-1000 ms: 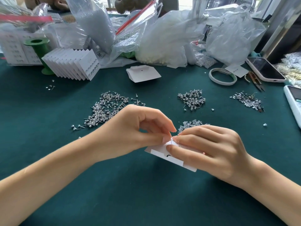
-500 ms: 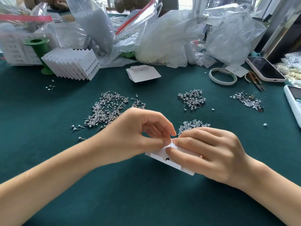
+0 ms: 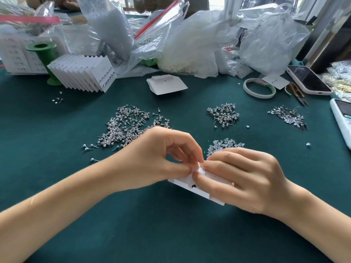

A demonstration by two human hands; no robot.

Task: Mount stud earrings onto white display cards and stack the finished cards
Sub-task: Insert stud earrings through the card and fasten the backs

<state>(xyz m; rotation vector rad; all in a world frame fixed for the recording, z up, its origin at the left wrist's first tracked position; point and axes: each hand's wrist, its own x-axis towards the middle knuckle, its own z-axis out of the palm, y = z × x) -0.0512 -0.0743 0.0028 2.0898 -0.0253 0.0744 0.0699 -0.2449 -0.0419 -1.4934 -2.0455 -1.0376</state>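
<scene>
A white display card (image 3: 191, 184) lies tilted just above the green table, held between both hands. My right hand (image 3: 245, 179) grips the card, thumb on top and fingers curled over it. My left hand (image 3: 161, 160) pinches at the card's upper edge, where its fingertips meet those of the right hand; what sits between them is hidden. Loose stud earrings lie in a big pile (image 3: 127, 128) on the left and a smaller pile (image 3: 224, 114) in the middle. A pile of clear earring backs (image 3: 226, 144) lies just beyond my right hand. Finished cards (image 3: 83, 73) stand stacked at the back left.
A blank folded card (image 3: 167, 85) lies at mid-back. A tape roll (image 3: 259, 88), small scissors (image 3: 297, 93) and a phone (image 3: 308, 79) lie at the right. Another earring pile (image 3: 286, 116) and a white device (image 3: 341, 118) sit far right. Plastic bags (image 3: 190, 44) crowd the back edge beside a green spool (image 3: 44, 57).
Both hands and the card have shifted slightly left and down. The left fingers have curled tighter against the card's upper edge.
</scene>
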